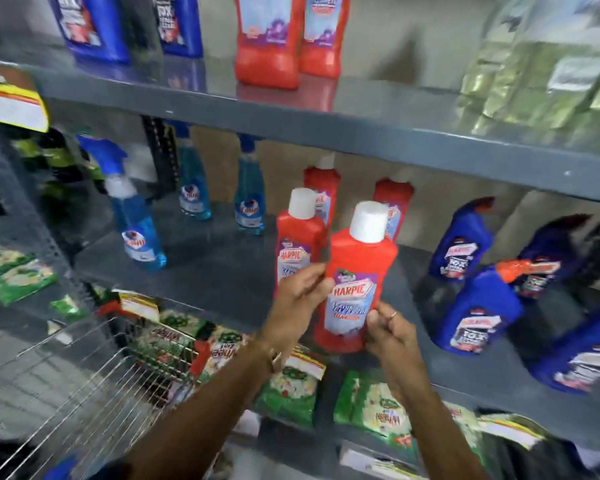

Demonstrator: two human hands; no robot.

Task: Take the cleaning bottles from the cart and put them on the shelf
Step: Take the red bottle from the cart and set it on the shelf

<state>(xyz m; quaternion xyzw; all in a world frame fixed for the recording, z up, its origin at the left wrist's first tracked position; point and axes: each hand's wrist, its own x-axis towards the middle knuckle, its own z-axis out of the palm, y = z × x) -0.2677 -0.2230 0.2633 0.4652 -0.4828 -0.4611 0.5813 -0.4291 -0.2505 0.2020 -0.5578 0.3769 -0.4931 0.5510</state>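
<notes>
A red bottle (pixel 357 282) with a white cap stands upright at the centre of the frame, at the front edge of the middle shelf (pixel 222 271). Both hands are on it: the left hand (pixel 300 299) curls round its left side at the label, the right hand (pixel 392 332) pinches its lower right side, fingers closed against the plastic. Whether its base rests fully on the shelf I cannot tell. Just behind and left stands a second red bottle (pixel 297 244), touching or nearly touching the first, with two more red ones further back. Blue spray bottles (pixel 137 233) stand to the left on the same shelf, dark blue bottles (pixel 478 313) to the right. The wire cart (pixel 84 386) sits at the lower left. Green packets (pixel 371 407) lie on the shelf below, red and blue bottles on the one above
</notes>
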